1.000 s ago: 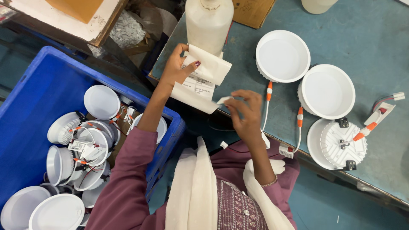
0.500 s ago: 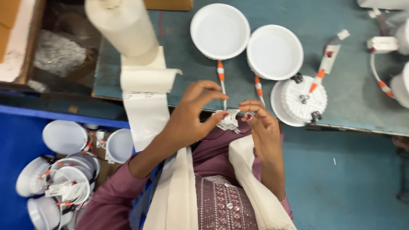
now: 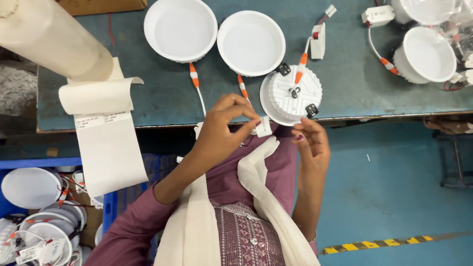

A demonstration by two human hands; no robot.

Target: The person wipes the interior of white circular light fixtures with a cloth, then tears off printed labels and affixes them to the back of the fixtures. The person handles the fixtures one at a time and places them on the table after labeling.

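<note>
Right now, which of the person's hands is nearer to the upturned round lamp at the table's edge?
Right. The right hand is just below the upturned lamp, near its rim. The left hand is off to its left, pinching a small white box.

L hand raised at the near edge of the surface, fingers curled, thumb & forefinger tips pinched shut in a tight grip, wrist bent, forearm in a mauve sleeve running back toward the body. R hand just beside it, also at the surface's near edge, palm turned inward, fingers loosely bent & apart, holding nothing visible
</note>
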